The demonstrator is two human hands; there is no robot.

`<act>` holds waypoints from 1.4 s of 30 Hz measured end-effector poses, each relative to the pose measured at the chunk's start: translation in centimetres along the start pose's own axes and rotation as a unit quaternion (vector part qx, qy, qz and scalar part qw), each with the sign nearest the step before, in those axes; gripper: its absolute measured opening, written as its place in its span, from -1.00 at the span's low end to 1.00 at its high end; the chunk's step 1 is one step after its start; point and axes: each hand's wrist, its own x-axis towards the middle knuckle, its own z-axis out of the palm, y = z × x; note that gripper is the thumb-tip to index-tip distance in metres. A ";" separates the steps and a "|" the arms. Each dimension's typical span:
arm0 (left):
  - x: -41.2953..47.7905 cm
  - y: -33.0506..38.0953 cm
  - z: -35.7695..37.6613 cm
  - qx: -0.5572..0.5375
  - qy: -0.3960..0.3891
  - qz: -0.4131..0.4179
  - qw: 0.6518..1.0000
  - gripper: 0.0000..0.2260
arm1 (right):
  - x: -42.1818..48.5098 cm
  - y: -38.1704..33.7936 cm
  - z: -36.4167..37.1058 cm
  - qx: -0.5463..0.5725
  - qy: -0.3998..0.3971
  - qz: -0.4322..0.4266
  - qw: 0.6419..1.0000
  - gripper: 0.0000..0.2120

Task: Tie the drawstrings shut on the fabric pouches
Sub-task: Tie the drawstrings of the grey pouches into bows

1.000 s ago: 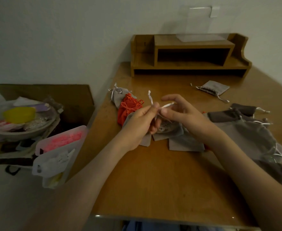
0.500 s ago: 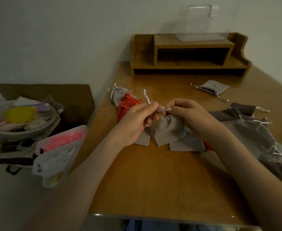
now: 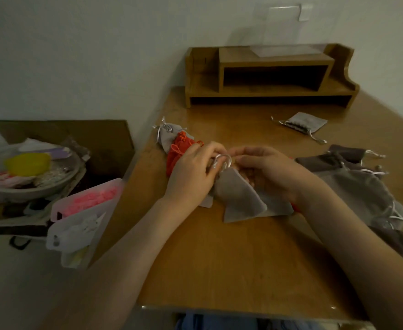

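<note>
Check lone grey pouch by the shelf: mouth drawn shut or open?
Drawn shut: the grey pouch has its mouth bunched into pleats, strings trailing on the table. Knot: cannot tell.

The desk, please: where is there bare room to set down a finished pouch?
Bare wood lies along the desk's near edge, between the forearms below the grey pouch that the left hand and right hand hold, and between the wooden shelf and the hands, left of the lone pouch. Crowded: the pouch pile right, the orange pouch left.
</note>
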 end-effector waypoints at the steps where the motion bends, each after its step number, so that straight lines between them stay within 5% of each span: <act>1: 0.0 0.0 0.1 0.004 0.002 0.008 1.000 -0.92 | 0.2 0.3 0.0 -0.016 -0.001 0.013 1.000 -0.77; 11: 0.1 0.0 0.0 0.006 0.008 0.018 1.000 -0.94 | 0.5 0.9 0.6 -0.078 0.000 0.006 0.997 -0.83; 27: 0.2 -0.1 0.3 -0.048 -0.010 0.029 0.998 -0.69 | 0.3 0.6 0.1 -0.070 0.029 -0.062 0.995 -0.92; 31: 0.0 0.2 -0.1 -0.051 -0.003 -0.028 0.998 -0.57 | 0.4 0.7 0.0 -0.057 0.058 -0.058 0.995 -0.84; 36: 0.7 0.6 -1.2 -0.139 0.091 -0.163 0.972 -0.70 | 0.3 0.4 -1.8 0.082 0.146 -0.076 0.983 -0.85; 42: 0.9 0.6 -0.9 -0.203 0.090 -0.211 0.952 -0.60 | 0.7 0.5 -1.9 0.055 0.190 -0.161 0.967 -0.84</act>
